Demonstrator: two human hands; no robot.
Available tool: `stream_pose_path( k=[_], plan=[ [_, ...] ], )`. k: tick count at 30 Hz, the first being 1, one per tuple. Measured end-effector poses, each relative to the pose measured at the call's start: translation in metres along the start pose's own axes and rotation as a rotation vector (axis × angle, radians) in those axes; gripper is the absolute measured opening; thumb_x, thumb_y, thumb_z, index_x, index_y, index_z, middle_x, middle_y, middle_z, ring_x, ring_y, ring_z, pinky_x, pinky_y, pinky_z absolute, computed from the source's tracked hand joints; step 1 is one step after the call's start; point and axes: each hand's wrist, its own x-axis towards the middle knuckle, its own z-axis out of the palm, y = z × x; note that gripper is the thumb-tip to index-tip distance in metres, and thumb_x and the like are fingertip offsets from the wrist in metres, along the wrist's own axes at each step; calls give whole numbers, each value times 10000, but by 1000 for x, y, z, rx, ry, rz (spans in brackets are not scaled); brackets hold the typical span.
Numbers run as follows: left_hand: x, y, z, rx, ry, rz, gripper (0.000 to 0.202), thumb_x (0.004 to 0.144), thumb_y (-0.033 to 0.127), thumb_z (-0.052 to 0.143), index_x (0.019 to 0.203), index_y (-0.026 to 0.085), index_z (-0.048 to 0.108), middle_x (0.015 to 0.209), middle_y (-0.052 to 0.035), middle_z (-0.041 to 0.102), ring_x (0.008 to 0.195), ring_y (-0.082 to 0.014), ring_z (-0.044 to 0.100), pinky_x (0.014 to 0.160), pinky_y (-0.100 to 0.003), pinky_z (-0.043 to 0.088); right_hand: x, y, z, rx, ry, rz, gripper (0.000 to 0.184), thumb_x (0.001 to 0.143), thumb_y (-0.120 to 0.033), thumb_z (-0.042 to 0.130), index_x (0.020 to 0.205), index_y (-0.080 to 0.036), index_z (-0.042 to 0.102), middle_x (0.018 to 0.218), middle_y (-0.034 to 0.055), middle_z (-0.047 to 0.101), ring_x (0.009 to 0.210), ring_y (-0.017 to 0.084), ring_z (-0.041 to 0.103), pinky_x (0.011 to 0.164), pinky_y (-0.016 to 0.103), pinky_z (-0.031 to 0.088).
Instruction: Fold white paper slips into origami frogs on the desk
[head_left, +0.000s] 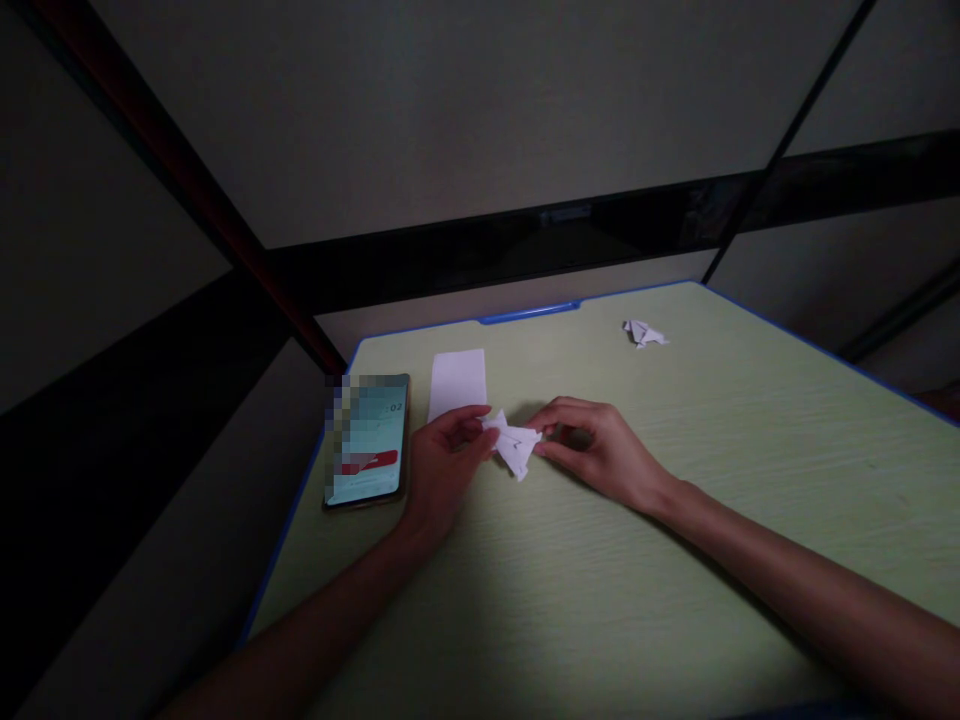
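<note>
Between my two hands is a small white folded paper figure (516,446), with pointed flaps and creases. My left hand (450,455) pinches its left end between thumb and fingers. On the other side, my right hand (589,447) grips the right corner with thumb and forefinger. Just behind my left hand lies a white sheet of paper (458,380), its near edge partly covered by my fingers. Farther back on the right rests another folded paper figure (643,333), apart from both hands.
A phone (371,440) with a lit screen lies left of my left hand. The pale green table (750,430) has a blue edge and a blue pen-like strip (531,313) at its far side. Cabinet panels (480,120) stand right behind it.
</note>
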Motion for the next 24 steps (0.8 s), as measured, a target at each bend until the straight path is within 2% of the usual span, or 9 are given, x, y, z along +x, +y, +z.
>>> stream_pose_path(
  k=[4, 10, 15, 18, 21, 24],
  plan=[
    [-1, 1, 0, -3, 1, -9, 271, 526, 158, 658, 791, 117, 623, 581, 35, 555, 520, -60, 515, 491, -174, 435, 0, 1, 0, -58, 27, -51, 133, 687, -114, 572, 808, -155, 610, 798, 42, 589, 710, 127, 510, 605, 250, 406],
    [-1, 0, 1, 19, 3, -6, 260, 526, 167, 654, 781, 122, 629, 589, 31, 558, 524, -70, 522, 514, -196, 448, 0, 0, 3, -52, 4, -12, 144, 675, -136, 574, 811, -163, 612, 780, 39, 574, 700, 133, 502, 589, 253, 394],
    [1, -2, -1, 59, -6, 26, 277, 536, 173, 656, 808, 125, 630, 603, 24, 567, 538, -78, 534, 532, -201, 453, 1, -3, 1, 258, -33, 172, 175, 644, -144, 583, 818, -150, 584, 752, 30, 568, 653, 119, 499, 571, 248, 396],
    [0, -3, -1, 75, -16, 49, 274, 539, 185, 657, 806, 129, 633, 614, 18, 573, 560, -86, 546, 546, -207, 459, 3, -2, -1, 429, -45, 232, 151, 649, -158, 569, 797, -133, 576, 707, 22, 564, 629, 107, 488, 566, 245, 380],
    [-1, -3, 0, 97, -33, 65, 264, 537, 190, 658, 794, 131, 636, 617, 14, 573, 561, -91, 548, 535, -208, 462, 4, 0, -1, 470, -27, 288, 85, 643, -176, 576, 715, -132, 573, 590, -13, 516, 526, 79, 440, 489, 223, 329],
    [-2, -2, 1, 110, -43, 64, 273, 548, 194, 656, 812, 133, 627, 641, 6, 588, 587, -97, 559, 547, -206, 463, 5, 1, 0, 500, -15, 316, 83, 617, -175, 598, 681, -134, 562, 561, -26, 504, 490, 65, 422, 465, 214, 310]
  ],
)
